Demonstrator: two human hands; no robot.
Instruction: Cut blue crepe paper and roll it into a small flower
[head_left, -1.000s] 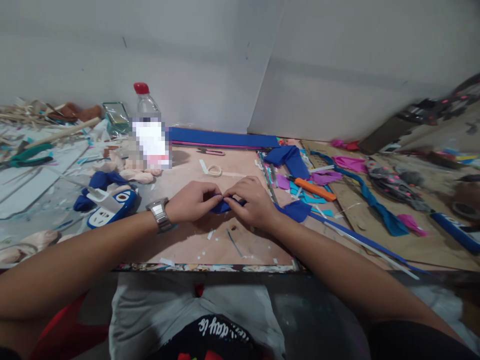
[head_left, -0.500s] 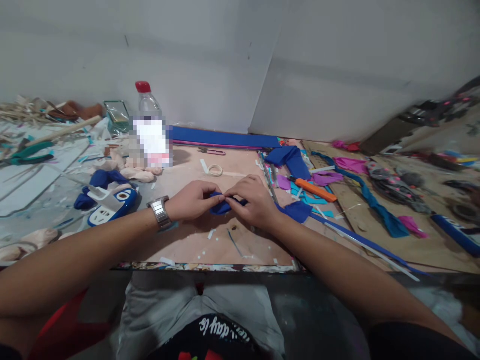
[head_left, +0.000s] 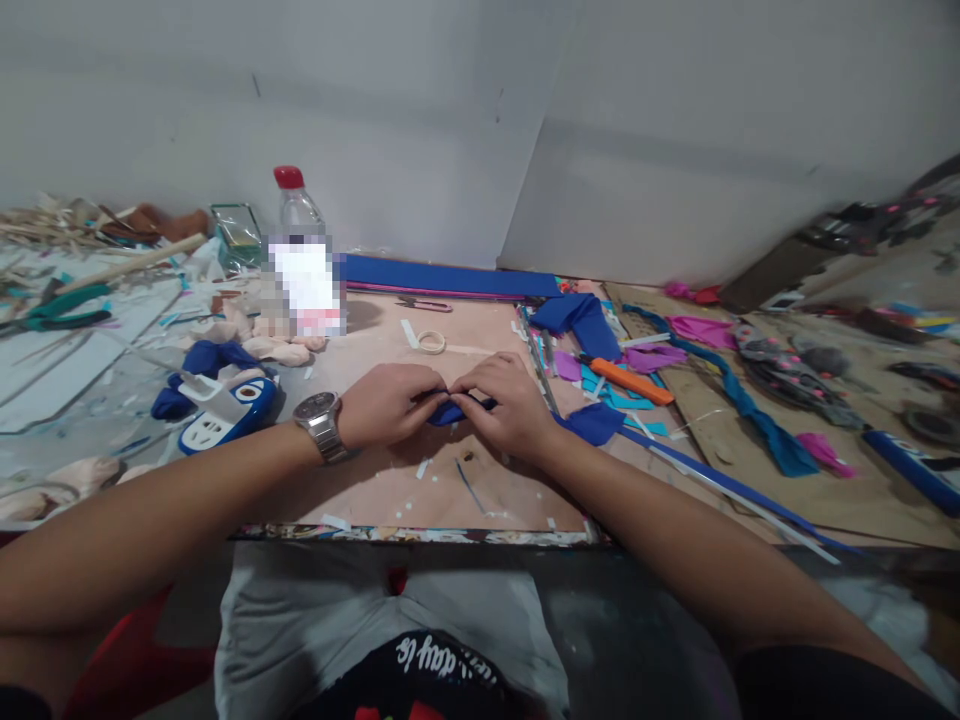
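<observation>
A small piece of blue fabric (head_left: 448, 412) is pinched between my two hands above the middle of the table. My left hand (head_left: 390, 402), with a metal watch on the wrist, has thumb and fingers closed on its left side. Thumb and fingertips of my right hand (head_left: 504, 402) grip the same fabric, and the fingertips of both hands meet. Much of the fabric is hidden by the fingers. Just beyond lies a cream ring (head_left: 430, 343), with pink-handled thread snips (head_left: 424, 305) behind it. Another blue fabric piece (head_left: 596, 423) rests beside my right wrist.
A red-capped bottle (head_left: 300, 210) stands at the back left. Blue and white power strip (head_left: 225, 412) and green-handled pliers (head_left: 67, 308) lie left. On the right are an orange cutter (head_left: 632, 381), fabric scraps and a teal strip (head_left: 757, 420). A blue band (head_left: 450, 275) runs along the wall.
My left hand has turned and shifted slightly right, so the watch face now shows and less of the blue fabric is visible. My right hand stays almost still.
</observation>
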